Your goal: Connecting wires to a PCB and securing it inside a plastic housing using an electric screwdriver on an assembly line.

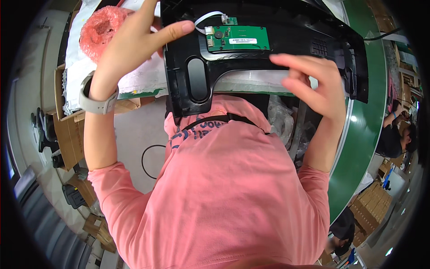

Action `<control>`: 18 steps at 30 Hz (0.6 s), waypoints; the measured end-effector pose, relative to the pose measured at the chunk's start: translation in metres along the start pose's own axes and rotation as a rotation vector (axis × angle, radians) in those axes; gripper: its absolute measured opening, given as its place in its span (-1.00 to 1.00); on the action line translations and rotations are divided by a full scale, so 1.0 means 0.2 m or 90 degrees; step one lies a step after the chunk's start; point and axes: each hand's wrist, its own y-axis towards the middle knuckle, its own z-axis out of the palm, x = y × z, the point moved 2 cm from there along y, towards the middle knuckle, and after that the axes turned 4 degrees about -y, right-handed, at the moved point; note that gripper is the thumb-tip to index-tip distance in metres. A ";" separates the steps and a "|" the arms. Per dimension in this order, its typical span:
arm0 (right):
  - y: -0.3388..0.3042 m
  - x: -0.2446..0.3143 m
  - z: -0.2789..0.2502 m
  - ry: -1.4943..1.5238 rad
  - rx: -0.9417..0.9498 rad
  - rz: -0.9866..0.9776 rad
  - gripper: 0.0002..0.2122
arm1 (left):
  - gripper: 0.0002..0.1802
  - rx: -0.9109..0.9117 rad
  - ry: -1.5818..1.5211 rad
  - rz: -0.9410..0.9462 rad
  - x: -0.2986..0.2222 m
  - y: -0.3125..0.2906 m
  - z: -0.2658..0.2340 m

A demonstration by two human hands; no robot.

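Observation:
A large black plastic housing [295, 38] lies in front of me, its near side reaching my waist. Fixed to it is a green circuit board [257, 33] with a white label. A white cable [207, 16] runs from it to a smaller green board [231, 21]. My left hand [134, 42] is over the housing's left edge, thumb stretched toward the cable; its other fingers are partly hidden or cut off by the upper edge. My right hand [316, 80], slightly blurred, hovers over the housing's near edge, its fingers apart and holding nothing.
Pink bubble wrap [92, 38] lies on the white-covered bench left of the housing. A green table surface [360, 148] curves down my right side. Clear plastic bags [280, 117] sit below the bench edge. Cardboard boxes [69, 139] stand at left; other people [394, 139] are at far right.

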 end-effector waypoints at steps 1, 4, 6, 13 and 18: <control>-0.07 0.03 -0.06 0.094 -0.016 0.020 -0.75 | -0.68 0.065 -0.074 0.002 0.05 0.03 0.02; -0.20 -0.03 -0.03 0.303 0.027 -0.075 -0.71 | -0.28 0.156 -0.196 -0.005 0.22 0.06 0.05; -0.25 -0.04 0.09 0.450 0.048 -0.141 -0.72 | -0.09 0.238 -0.289 0.025 0.25 0.12 0.12; -0.44 -0.03 0.57 0.507 0.168 -0.052 -0.76 | -0.02 0.568 -0.418 0.038 -0.69 0.00 0.90; -0.48 -0.05 0.67 0.517 0.036 -0.024 -0.76 | 0.06 0.688 -0.513 0.075 -1.12 -0.38 1.74</control>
